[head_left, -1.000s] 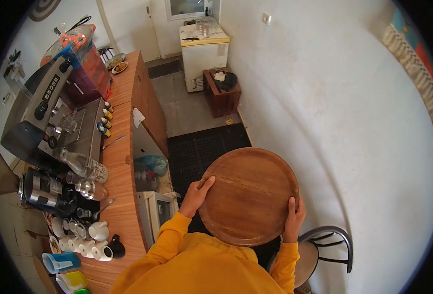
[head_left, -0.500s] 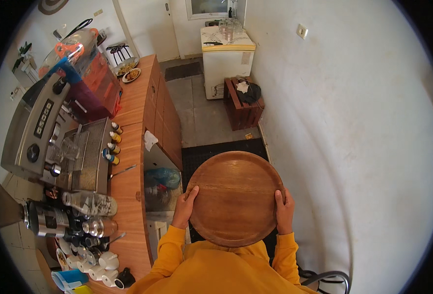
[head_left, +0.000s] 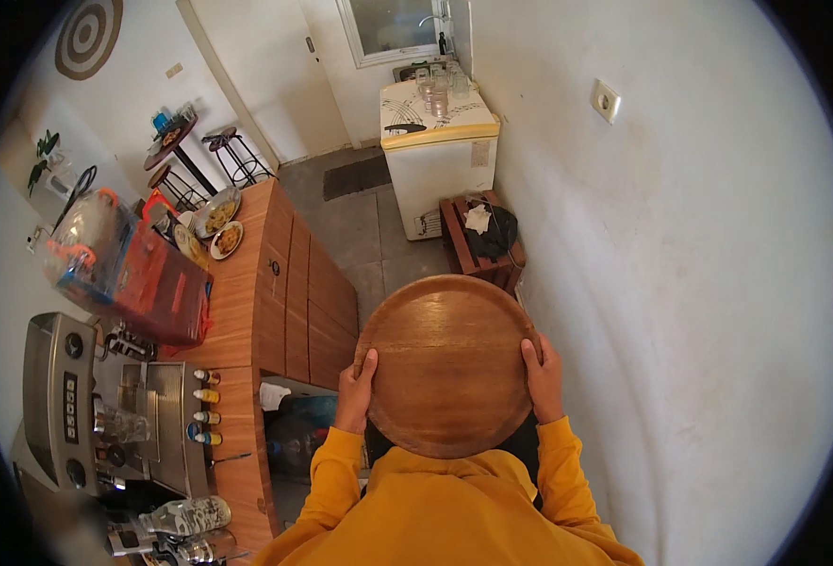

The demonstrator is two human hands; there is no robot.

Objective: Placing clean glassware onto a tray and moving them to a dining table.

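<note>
A round wooden tray [head_left: 449, 377] with a raised rim is held level in front of my body, with nothing on it. My left hand [head_left: 355, 389] grips its left edge, thumb over the rim. On the opposite edge my right hand [head_left: 543, 379] does the same, its thumb also lying on top. The fingers beneath the tray are mostly hidden. Both forearms wear yellow sleeves.
Along the left runs a wooden counter [head_left: 232, 325] with an espresso machine [head_left: 58, 406], small bottles [head_left: 207, 396] and plates of food [head_left: 227, 240]. Ahead stand a white chest freezer [head_left: 440, 170] carrying glasses and a wooden crate [head_left: 482, 236]. A white wall [head_left: 680, 283] borders the right.
The view has moved forward along the counter and tilted up, bringing a small round table and stools into sight. Both hands keep hold of the tray.
</note>
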